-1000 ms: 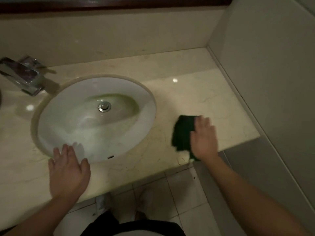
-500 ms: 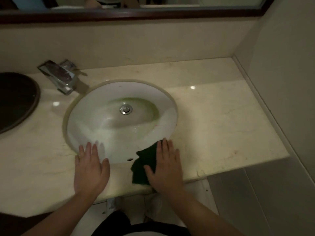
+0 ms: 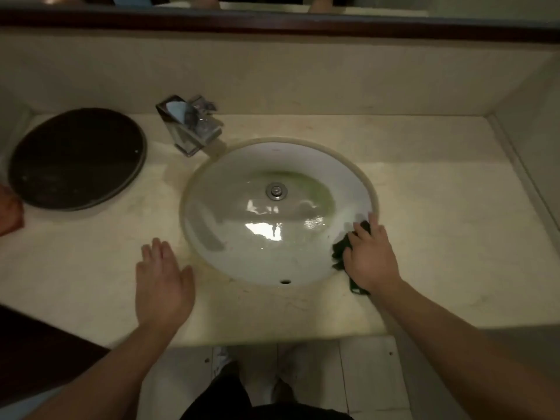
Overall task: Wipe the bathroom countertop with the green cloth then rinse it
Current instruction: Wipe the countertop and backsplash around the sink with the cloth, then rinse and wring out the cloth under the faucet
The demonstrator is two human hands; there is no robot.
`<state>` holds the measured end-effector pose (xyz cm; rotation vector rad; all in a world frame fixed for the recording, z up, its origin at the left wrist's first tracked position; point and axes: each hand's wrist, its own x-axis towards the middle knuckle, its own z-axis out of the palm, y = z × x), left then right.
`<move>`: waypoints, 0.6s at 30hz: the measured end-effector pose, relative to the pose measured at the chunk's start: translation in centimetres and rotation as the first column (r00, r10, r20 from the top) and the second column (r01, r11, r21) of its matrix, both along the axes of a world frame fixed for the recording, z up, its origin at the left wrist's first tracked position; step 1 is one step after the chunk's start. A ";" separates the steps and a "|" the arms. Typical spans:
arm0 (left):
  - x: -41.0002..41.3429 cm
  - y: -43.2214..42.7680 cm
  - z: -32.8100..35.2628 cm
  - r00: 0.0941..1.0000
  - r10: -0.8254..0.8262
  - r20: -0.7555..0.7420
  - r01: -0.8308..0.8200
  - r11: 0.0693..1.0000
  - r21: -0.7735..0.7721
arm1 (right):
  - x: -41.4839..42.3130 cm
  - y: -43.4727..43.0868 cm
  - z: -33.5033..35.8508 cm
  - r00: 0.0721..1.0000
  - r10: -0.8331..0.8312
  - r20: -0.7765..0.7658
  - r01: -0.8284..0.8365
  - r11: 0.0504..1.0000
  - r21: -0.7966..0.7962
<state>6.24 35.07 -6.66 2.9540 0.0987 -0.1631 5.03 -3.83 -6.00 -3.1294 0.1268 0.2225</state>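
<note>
The dark green cloth (image 3: 340,251) lies bunched on the right rim of the oval white sink (image 3: 236,253), mostly hidden under my right hand (image 3: 368,256), which presses down on it with fingers curled over it. My left hand (image 3: 162,283) rests flat, palm down and fingers apart, on the beige marble countertop (image 3: 439,225) just left of the sink's front edge. A chrome faucet (image 3: 192,125) stands behind the sink at its upper left. The basin is wet, with a greenish stain around the drain (image 3: 275,190).
A dark round tray (image 3: 77,159) lies on the counter's left side. An orange-brown object (image 3: 10,209) shows at the far left edge. A backsplash and a mirror frame (image 3: 272,24) run along the back, and a wall closes the right side. Tiled floor lies below the counter's front edge.
My right hand has slid the cloth from the counter's right part leftwards along the front edge, then up onto the sink's right rim. The view has shifted, showing more of the left side.
</note>
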 end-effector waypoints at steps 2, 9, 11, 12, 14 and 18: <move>0.0 -0.2 0.0 0.999 0.027 -0.020 -0.028 0.999 -0.032 | -2.7 3.1 0.3 0.999 0.002 0.044 -0.004 0.999 0.049; -0.5 1.0 -0.3 1.000 0.011 -0.024 -0.015 0.984 -0.178 | -4.2 21.3 0.2 0.985 0.126 0.118 -0.152 0.955 0.256; -0.4 1.4 0.1 1.000 0.004 -0.021 -0.010 0.955 -0.296 | -2.5 25.3 -0.1 0.984 0.143 0.111 -0.173 0.920 0.352; -0.4 1.7 0.5 1.000 -0.001 -0.018 -0.005 0.932 -0.363 | -1.4 26.9 -0.3 0.979 0.172 0.107 -0.200 0.903 0.381; -0.2 2.7 1.1 0.999 -0.021 0.032 0.034 0.888 -0.458 | 0.9 29.5 -0.8 0.947 0.299 0.118 -0.321 0.865 0.386; 0.9 5.6 1.8 0.995 -0.049 0.085 0.086 0.860 -0.503 | 4.4 31.5 -0.4 0.823 0.547 0.156 -0.555 0.712 0.430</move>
